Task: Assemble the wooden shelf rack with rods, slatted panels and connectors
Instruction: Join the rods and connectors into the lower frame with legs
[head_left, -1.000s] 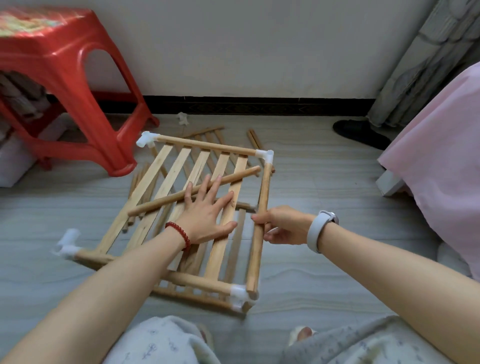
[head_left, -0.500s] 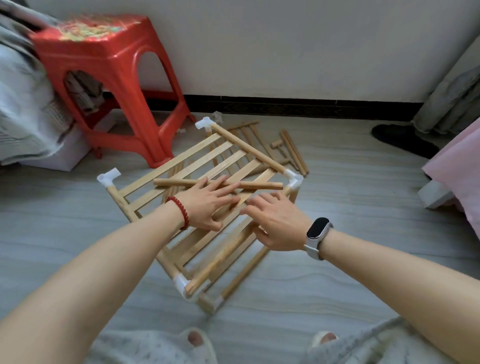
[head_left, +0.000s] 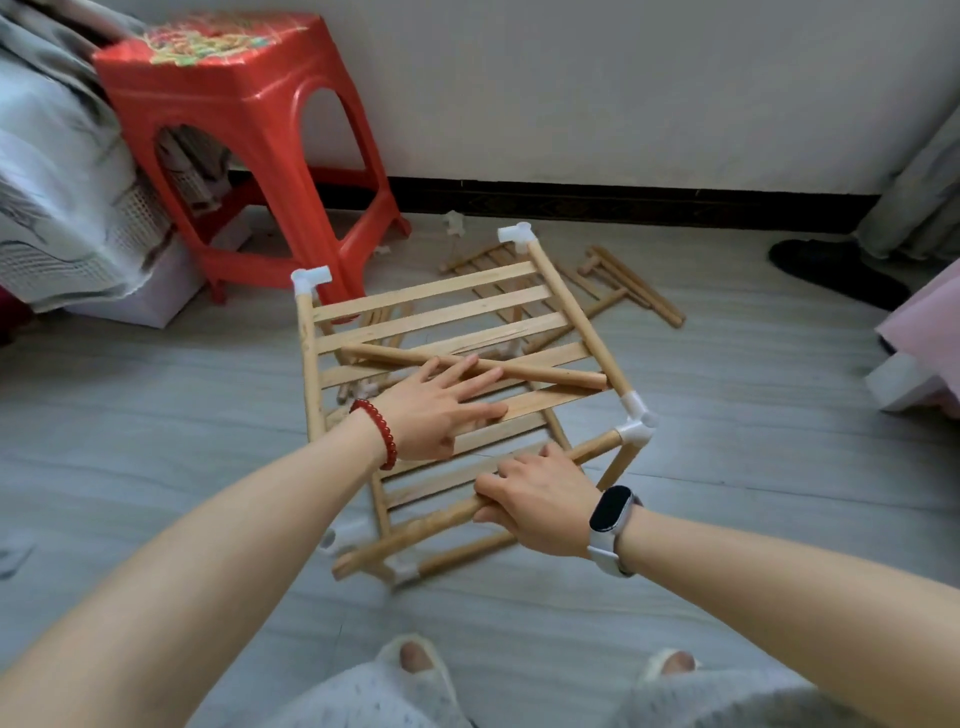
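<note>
Grey plank flooring (head_left: 727, 395) ran up to a white wall with a dark skirting board, and a red plastic stool (head_left: 244, 130) stood at the back left beside draped bedding. Near the middle of the floor sat the partly built wooden rack (head_left: 441, 332), tilted, its slatted panel framed by rods joined with white corner connectors (head_left: 636, 421). A loose rod (head_left: 545, 375) lay slantwise across the slats.

The left hand (head_left: 441, 410), with a red bead bracelet at the wrist, lay flat on the slats, fingers straight and spread wide; the fingertips (head_left: 470, 364) touched the loose rod. The right hand (head_left: 540, 499), with a dark watch on a white strap at the wrist, had its fingers curled over the rack's near rod (head_left: 415, 530), gripping it from above.

Spare rods and another slatted panel (head_left: 618, 280) lay scattered on the floor behind the rack, toward the wall. A dark shoe (head_left: 831, 270) rested at the far right, near a pink cloth.
</note>
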